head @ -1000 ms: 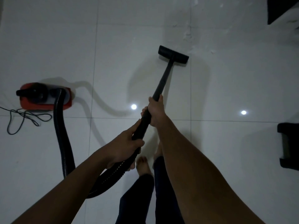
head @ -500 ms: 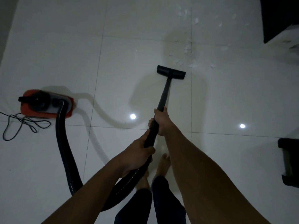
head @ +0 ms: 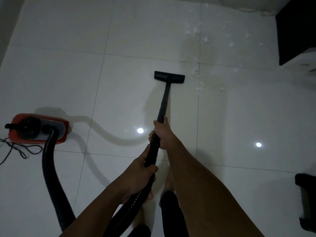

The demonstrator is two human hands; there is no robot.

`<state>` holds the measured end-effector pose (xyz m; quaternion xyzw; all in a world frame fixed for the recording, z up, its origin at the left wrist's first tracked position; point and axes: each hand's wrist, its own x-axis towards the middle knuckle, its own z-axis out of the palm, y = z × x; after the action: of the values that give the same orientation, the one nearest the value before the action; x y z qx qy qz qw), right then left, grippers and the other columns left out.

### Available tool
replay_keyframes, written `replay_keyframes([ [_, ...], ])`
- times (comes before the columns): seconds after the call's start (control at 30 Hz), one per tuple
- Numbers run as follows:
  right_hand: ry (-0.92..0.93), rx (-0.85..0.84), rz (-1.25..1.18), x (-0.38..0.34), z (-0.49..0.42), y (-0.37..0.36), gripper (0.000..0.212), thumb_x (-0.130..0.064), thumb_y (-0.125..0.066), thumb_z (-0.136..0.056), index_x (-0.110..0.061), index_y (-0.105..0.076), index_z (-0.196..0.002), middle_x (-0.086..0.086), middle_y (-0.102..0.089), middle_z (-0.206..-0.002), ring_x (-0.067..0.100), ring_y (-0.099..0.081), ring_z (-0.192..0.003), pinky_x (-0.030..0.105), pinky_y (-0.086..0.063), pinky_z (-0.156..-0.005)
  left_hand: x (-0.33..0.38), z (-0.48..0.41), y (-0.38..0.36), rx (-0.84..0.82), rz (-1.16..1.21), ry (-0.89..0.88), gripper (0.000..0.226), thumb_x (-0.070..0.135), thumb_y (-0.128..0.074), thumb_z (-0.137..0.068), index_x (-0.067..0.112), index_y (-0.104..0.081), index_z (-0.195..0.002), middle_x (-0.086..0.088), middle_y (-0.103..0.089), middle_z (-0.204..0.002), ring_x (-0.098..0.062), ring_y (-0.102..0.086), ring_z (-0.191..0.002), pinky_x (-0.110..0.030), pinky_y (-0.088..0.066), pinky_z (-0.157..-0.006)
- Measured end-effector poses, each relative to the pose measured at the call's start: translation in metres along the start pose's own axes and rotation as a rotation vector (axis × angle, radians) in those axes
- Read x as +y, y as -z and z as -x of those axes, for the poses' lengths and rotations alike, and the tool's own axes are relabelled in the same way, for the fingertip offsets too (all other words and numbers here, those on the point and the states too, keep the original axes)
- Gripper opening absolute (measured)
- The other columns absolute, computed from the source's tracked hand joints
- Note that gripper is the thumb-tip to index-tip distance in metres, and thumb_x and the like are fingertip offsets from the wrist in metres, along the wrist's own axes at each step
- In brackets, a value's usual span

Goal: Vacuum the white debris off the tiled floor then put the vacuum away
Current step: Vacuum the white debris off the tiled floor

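Note:
I hold a black vacuum wand (head: 164,101) with both hands. My right hand (head: 162,134) grips it higher up, my left hand (head: 138,178) grips it lower where the ribbed hose (head: 51,177) begins. The flat black floor nozzle (head: 169,76) rests on the white tiled floor (head: 68,74). White debris (head: 198,77) lies scattered just right of the nozzle and farther away up the tile seam. The red and black vacuum body (head: 37,129) sits on the floor at the left, joined to the hose.
A thin black power cord (head: 18,149) lies tangled by the vacuum body. A dark cabinet (head: 295,29) stands at the upper right and a dark object (head: 307,202) at the right edge. My bare feet and dark trouser legs (head: 169,211) are below the hands.
The nozzle has been drawn back toward me and to the left, away from the debris. The view has tilted so more of the far floor and debris shows.

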<state>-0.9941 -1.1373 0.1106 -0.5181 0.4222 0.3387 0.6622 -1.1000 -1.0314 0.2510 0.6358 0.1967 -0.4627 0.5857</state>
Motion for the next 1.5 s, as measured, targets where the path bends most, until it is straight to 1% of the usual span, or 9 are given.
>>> replay_keyframes([
  [0.2,-0.020,-0.024,0.004,-0.071,-0.033,0.012,0.063,-0.024,-0.048,-0.106,-0.049,-0.018,-0.155,0.008,-0.047,-0.070,0.016,-0.051,-0.051,0.028,-0.052,-0.048,0.064,-0.047,-0.005,0.039,-0.023,-0.011,0.074,0.011,-0.045,-0.099,0.068,-0.017,-0.138,-0.020,-0.058,-0.080,-0.031,-0.056,-0.052,-0.036,-0.053,-0.048],
  [0.33,-0.013,-0.032,0.004,-0.117,-0.054,0.022,0.064,-0.023,-0.047,-0.106,-0.048,-0.017,-0.157,0.009,-0.049,-0.076,0.017,-0.051,-0.053,0.028,-0.052,-0.049,0.103,-0.078,-0.007,0.065,-0.063,-0.029,0.074,0.010,-0.046,-0.099,0.061,-0.016,-0.143,-0.017,-0.060,-0.079,-0.021,-0.057,-0.049,-0.033,-0.052,-0.049],
  [0.47,-0.017,-0.017,0.007,-0.157,-0.076,0.034,0.065,-0.024,-0.048,-0.106,-0.048,-0.017,-0.157,0.009,-0.048,-0.076,0.018,-0.051,-0.056,0.029,-0.052,-0.049,0.141,-0.105,-0.010,0.044,-0.036,-0.008,0.073,0.011,-0.046,-0.099,0.069,-0.020,-0.133,-0.018,-0.059,-0.079,-0.029,-0.057,-0.049,-0.035,-0.052,-0.047],
  [0.57,-0.008,-0.009,0.009,-0.189,-0.091,0.042,0.063,-0.025,-0.048,-0.106,-0.047,-0.018,-0.156,0.008,-0.047,-0.073,0.018,-0.052,-0.057,0.031,-0.053,-0.051,0.167,-0.130,-0.010,0.058,-0.068,-0.029,0.073,0.011,-0.049,-0.098,0.060,-0.020,-0.144,-0.016,-0.059,-0.080,-0.029,-0.057,-0.061,-0.030,-0.052,-0.049],
  [0.9,0.007,0.022,0.031,-0.282,-0.136,0.030,0.057,-0.022,-0.047,-0.107,-0.040,-0.023,-0.155,0.008,-0.046,-0.065,0.017,-0.049,-0.047,0.028,-0.050,-0.044,0.246,-0.186,0.023,-0.018,0.017,0.022,0.072,0.013,-0.044,-0.099,0.067,-0.018,-0.139,-0.017,-0.058,-0.066,-0.034,-0.058,-0.052,-0.044,-0.053,-0.054],
  [1.17,0.031,0.019,0.030,-0.363,-0.176,-0.011,0.059,-0.020,-0.047,-0.106,-0.042,-0.021,-0.154,0.007,-0.040,-0.060,0.015,-0.046,-0.038,0.027,-0.047,-0.043,0.315,-0.231,0.080,-0.031,0.055,-0.019,0.075,0.009,-0.044,-0.099,0.062,-0.016,-0.144,-0.016,-0.057,-0.067,-0.029,-0.056,-0.047,-0.034,-0.051,-0.045],
  [1.27,0.032,0.021,0.034,-0.394,-0.193,-0.021,0.058,-0.020,-0.047,-0.106,-0.043,-0.023,-0.153,0.007,-0.041,-0.060,0.014,-0.046,-0.037,0.027,-0.047,-0.044,0.343,-0.250,0.096,-0.005,0.027,-0.047,0.074,0.007,-0.046,-0.098,0.054,-0.016,-0.148,-0.015,-0.058,-0.075,-0.022,-0.058,-0.055,-0.029,-0.052,-0.049],
  [1.4,0.046,0.013,0.044,-0.429,-0.216,-0.029,0.056,-0.019,-0.047,-0.106,-0.040,-0.024,-0.153,0.008,-0.042,-0.068,0.015,-0.047,-0.037,0.028,-0.048,-0.044,0.373,-0.272,0.108,0.004,-0.007,-0.054,0.075,0.008,-0.047,-0.099,0.055,-0.013,-0.147,-0.011,-0.060,-0.077,-0.015,-0.057,-0.045,-0.028,-0.050,-0.044],
  [1.5,0.051,0.018,0.043,-0.457,-0.235,-0.030,0.058,-0.020,-0.046,-0.106,-0.042,-0.022,-0.154,0.008,-0.041,-0.071,0.014,-0.047,-0.037,0.028,-0.048,-0.046,0.397,-0.293,0.116,-0.005,-0.003,-0.033,0.075,0.014,-0.048,-0.099,0.059,-0.012,-0.146,-0.011,-0.064,-0.071,-0.026,-0.057,-0.046,-0.033,-0.052,-0.045],
])
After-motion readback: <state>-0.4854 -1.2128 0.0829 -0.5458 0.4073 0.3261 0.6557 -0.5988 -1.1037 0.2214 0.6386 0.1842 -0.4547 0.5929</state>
